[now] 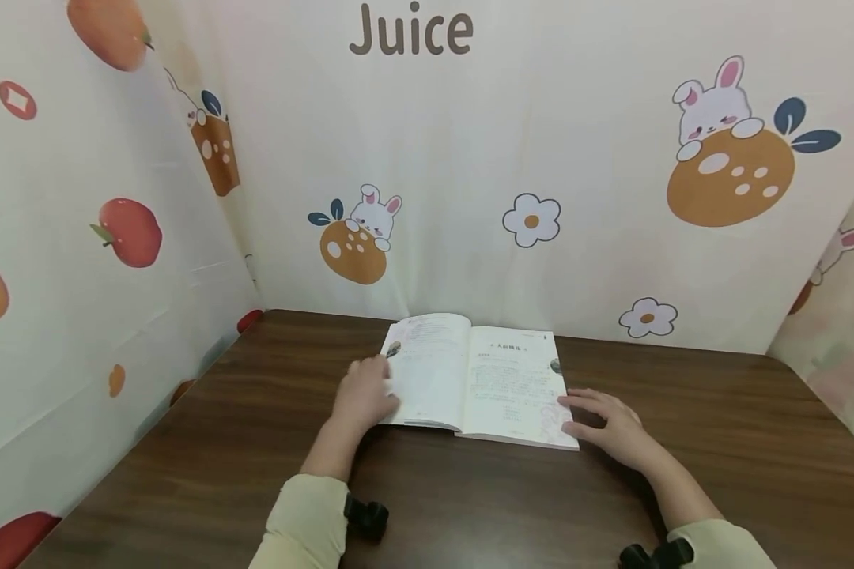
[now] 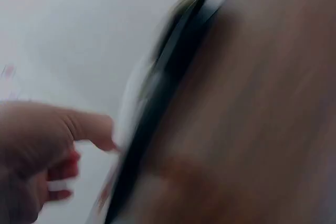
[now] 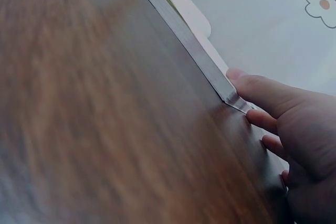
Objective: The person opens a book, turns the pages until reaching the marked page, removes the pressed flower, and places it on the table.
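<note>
An open book point(image 1: 512, 387) lies face up on the brown table, its pages printed with small text. At its left edge is my left hand point(image 1: 363, 393), fingers bent and thumb over the page margin. The left wrist view is blurred, with the left thumb point(image 2: 92, 129) near the book's dark lower edge point(image 2: 157, 87); whether it presses there is unclear. Beside the lower right corner my right hand point(image 1: 612, 427) rests with loosely spread fingers. In the right wrist view, its thumb point(image 3: 262, 90) touches the corner of the book point(image 3: 194, 51) and the other fingertips sit along the side edge.
The wood-grain table point(image 1: 434, 506) extends in front of the book and to both sides. A pale printed cloth point(image 1: 455, 158) hangs directly behind the book, and another stretch covers the left side. A dark wrist camera point(image 1: 366, 518) sits on my left sleeve.
</note>
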Demonstrator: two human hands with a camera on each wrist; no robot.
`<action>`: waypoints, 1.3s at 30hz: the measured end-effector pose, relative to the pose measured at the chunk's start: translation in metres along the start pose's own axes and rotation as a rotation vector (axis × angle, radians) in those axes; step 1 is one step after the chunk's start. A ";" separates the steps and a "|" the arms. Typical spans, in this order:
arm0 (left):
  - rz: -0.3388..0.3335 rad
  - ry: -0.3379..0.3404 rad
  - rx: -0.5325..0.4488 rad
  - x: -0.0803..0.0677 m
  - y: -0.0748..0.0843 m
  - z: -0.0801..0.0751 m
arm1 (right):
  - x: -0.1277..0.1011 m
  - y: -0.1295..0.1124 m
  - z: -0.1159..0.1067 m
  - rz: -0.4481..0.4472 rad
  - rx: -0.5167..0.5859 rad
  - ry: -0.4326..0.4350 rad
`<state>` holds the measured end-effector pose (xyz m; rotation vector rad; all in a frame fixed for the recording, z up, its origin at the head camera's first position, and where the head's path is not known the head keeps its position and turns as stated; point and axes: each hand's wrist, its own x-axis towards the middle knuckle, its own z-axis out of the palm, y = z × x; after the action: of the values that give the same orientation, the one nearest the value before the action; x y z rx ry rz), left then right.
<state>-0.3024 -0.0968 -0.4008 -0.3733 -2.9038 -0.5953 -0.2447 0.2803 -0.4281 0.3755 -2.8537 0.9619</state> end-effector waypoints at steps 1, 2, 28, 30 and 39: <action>0.117 0.037 0.013 0.001 0.010 0.005 | 0.000 0.001 -0.001 0.005 -0.003 -0.001; 0.227 0.049 0.029 0.001 0.021 0.009 | 0.000 0.002 -0.001 0.009 -0.006 -0.002; 0.318 -0.176 0.151 -0.004 0.078 0.050 | 0.009 0.005 -0.009 -0.014 0.033 -0.084; 0.320 -0.169 0.145 -0.003 0.078 0.050 | 0.009 0.006 -0.010 -0.030 0.041 -0.104; 0.377 -0.140 0.213 -0.006 0.073 0.054 | 0.008 0.006 -0.009 -0.018 0.067 -0.129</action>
<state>-0.2820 -0.0112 -0.4244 -0.9342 -2.8707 -0.2072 -0.2541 0.2887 -0.4232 0.4861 -2.9318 1.0693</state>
